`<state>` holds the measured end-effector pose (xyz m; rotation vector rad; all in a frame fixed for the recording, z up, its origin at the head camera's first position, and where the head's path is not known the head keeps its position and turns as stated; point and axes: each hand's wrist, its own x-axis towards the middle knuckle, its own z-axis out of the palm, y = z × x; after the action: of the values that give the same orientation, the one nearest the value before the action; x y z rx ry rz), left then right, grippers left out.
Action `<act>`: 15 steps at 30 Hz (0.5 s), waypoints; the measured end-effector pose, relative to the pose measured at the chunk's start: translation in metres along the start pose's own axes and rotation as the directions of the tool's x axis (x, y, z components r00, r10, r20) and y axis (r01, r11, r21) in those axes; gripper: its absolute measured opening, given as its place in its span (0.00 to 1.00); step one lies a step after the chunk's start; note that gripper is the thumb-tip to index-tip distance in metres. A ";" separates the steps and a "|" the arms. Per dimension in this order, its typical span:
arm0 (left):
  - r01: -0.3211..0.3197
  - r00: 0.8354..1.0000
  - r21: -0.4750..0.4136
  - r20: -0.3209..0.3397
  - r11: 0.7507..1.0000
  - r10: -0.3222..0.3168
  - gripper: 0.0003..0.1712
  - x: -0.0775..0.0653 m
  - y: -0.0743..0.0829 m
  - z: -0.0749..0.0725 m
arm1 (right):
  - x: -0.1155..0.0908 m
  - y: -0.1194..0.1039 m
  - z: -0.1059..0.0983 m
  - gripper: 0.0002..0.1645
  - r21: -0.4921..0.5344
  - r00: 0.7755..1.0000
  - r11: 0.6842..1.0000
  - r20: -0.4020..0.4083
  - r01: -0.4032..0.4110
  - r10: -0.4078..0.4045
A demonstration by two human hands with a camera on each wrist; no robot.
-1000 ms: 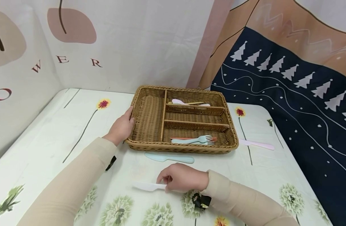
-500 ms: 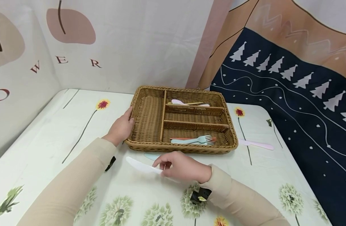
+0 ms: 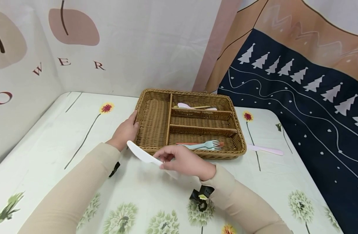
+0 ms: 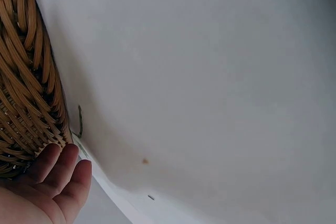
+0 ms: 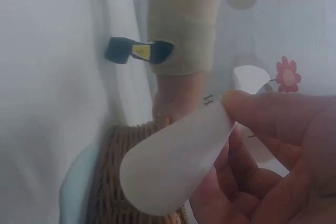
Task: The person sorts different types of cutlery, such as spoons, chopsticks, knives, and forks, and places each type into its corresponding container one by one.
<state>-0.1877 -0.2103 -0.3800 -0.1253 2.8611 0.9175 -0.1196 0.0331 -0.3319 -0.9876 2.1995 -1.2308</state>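
A white plastic knife (image 3: pixel 143 155) is pinched by my right hand (image 3: pixel 184 161). Its blade points up and left over the front left corner of the basket; the knife (image 5: pixel 176 163) also shows large in the right wrist view. The brown wicker basket (image 3: pixel 168 122) is divided into compartments. Against its left side rests my left hand (image 3: pixel 124 131), the thumb at the rim. In the left wrist view the fingers (image 4: pixel 76 184) lie fairly straight beside the wicker wall. Light blue forks (image 3: pixel 208 145) and something orange-red lie in the basket's front compartment.
In the back compartment lie a pale pink spoon (image 3: pixel 184 106) and other cutlery. A pink knife (image 3: pixel 265 149) rests on the flowered tablecloth (image 3: pixel 255 201), right of the basket. Beside the basket in the right wrist view is a pale blue shape (image 5: pixel 76 187). Printed cloth hangs behind the table.
My right hand has lifted the white knife from the tablecloth and brought it up toward the basket. It now covers the light blue knife seen earlier. My left hand has stayed still.
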 end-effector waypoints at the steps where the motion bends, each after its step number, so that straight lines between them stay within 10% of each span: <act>1: -0.004 1.000 -0.002 -0.003 1.000 0.004 0.33 0.000 0.000 0.000 | 0.002 0.000 0.000 0.16 0.024 1.000 1.000 -0.007 -0.004 0.005; 15: -0.125 0.992 0.026 -0.028 0.992 0.126 0.33 -0.004 -0.003 0.001 | 0.030 -0.009 -0.013 0.19 0.173 0.993 0.984 -0.103 -0.040 0.058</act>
<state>-0.1831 -0.2121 -0.3820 0.0449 2.9346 0.9097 -0.1442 0.0146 -0.3177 -0.8111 2.1419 -1.4533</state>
